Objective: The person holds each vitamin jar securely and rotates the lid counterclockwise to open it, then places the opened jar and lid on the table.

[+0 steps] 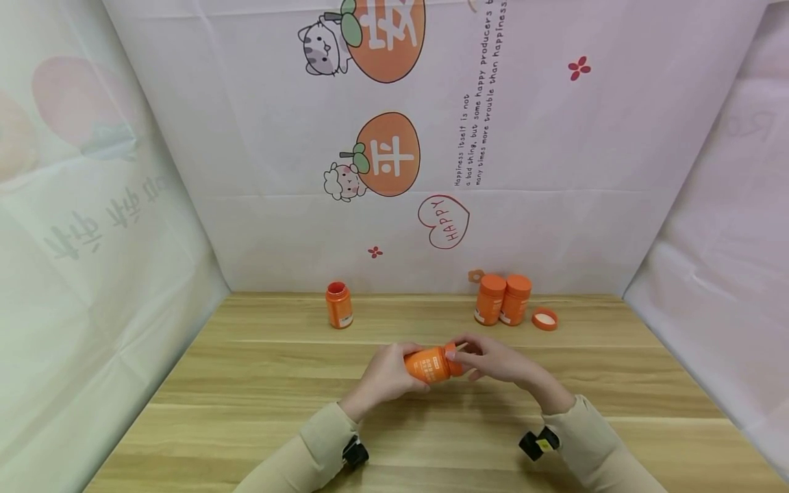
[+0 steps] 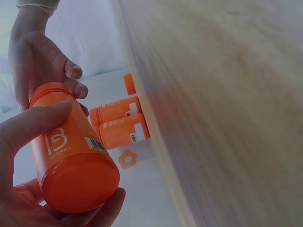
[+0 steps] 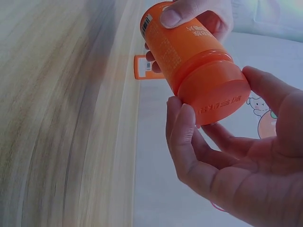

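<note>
My left hand (image 1: 390, 373) grips an orange plastic pill bottle (image 1: 427, 365) around its body, tilted above the table in the head view. In the left wrist view the thumb lies along the printed label and the bottle's base faces the camera. The bottle's orange cap (image 3: 215, 90) is on its neck. My right hand (image 1: 498, 359) holds that cap at its rim, thumb on one side and fingertips on the other, as the right wrist view shows. Whether the cap is tight or loose I cannot tell.
On the wooden table (image 1: 259, 411), an uncapped orange bottle (image 1: 340, 308) stands at the back left. Two capped bottles, one left (image 1: 490, 301) and one right (image 1: 516, 301), stand side by side at the back right. Beside them a loose cap (image 1: 545, 318) lies inside up. Printed cloth surrounds the table.
</note>
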The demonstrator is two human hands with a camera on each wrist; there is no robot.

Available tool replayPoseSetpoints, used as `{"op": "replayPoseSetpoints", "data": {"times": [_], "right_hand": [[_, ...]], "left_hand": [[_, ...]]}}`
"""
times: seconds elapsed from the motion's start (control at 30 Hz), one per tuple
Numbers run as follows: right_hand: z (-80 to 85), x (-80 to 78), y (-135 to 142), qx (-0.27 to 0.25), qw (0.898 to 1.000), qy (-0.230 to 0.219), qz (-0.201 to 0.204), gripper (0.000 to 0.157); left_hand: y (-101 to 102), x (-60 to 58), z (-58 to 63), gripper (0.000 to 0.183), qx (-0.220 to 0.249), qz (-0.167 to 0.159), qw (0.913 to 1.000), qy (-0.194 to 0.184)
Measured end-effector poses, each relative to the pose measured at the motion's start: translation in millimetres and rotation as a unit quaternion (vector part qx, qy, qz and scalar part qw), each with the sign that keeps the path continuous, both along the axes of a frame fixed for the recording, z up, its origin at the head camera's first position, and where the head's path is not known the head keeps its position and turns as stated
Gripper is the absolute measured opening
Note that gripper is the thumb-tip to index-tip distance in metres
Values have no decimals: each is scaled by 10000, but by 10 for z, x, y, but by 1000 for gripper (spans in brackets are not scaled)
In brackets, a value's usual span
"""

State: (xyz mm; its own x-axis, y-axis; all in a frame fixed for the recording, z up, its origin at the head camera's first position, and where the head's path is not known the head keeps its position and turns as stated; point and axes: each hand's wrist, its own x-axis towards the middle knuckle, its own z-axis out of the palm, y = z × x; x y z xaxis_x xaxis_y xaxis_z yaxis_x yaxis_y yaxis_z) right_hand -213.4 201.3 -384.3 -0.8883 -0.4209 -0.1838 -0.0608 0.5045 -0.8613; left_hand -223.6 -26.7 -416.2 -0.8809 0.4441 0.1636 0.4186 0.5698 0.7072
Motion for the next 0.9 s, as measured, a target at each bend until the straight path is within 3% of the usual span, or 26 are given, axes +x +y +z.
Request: {"op": "replayPoseSetpoints", "data": {"times": [0.47, 0.9], "right_hand": [[-15, 0, 38, -243, 9974, 531, 422, 45], [-52, 11, 33, -210, 9917, 1181, 454, 48]], "left_hand": [[-4, -6, 0, 55, 13, 3, 10000, -73], [-6, -8, -17, 56, 32, 25, 10000, -17]]}}
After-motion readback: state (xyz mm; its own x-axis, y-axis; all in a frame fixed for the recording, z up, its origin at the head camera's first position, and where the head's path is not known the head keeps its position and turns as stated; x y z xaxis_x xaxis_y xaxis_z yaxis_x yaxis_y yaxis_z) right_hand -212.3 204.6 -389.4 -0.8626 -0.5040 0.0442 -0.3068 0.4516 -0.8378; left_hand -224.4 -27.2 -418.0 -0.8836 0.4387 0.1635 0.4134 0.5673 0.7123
